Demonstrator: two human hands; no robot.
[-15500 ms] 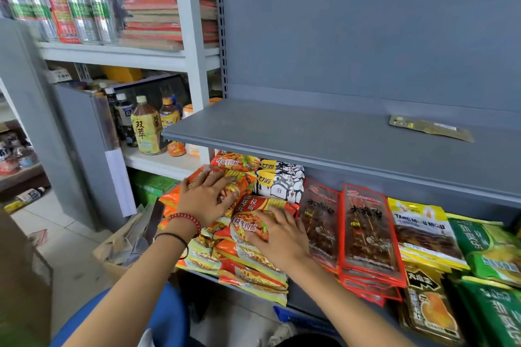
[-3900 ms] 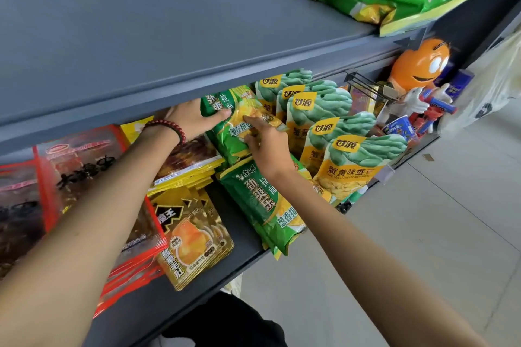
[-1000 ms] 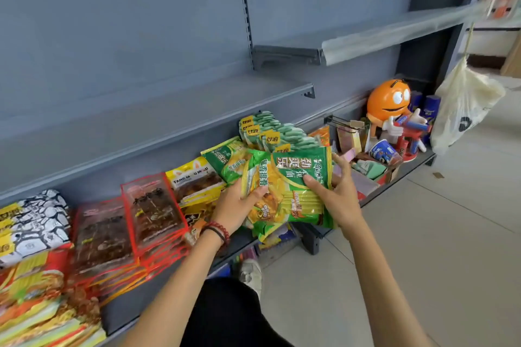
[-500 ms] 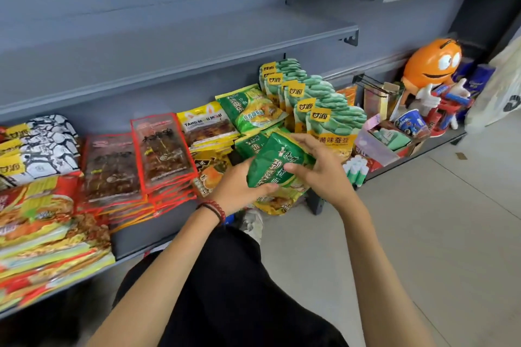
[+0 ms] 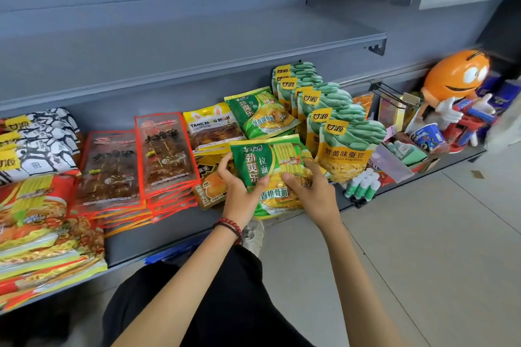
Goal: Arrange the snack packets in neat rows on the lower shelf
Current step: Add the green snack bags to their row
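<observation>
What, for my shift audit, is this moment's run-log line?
left hand: grips green noodle packet | right hand: grips it too | place: lower shelf front

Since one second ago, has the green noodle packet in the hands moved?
Yes: green noodle packet went down toward the lower shelf, now beside the bean bags.

One orange mascot figure stands on the shelf, with one blue cup just left of it. Further left are six teal bean pouches, going by their yellow labels, though the rear ones overlap and may hide more. Beyond them are two green noodle packets, one yellow packet and two stacks of red-edged packets. Farthest from the figure are three black-and-white pouches.
</observation>
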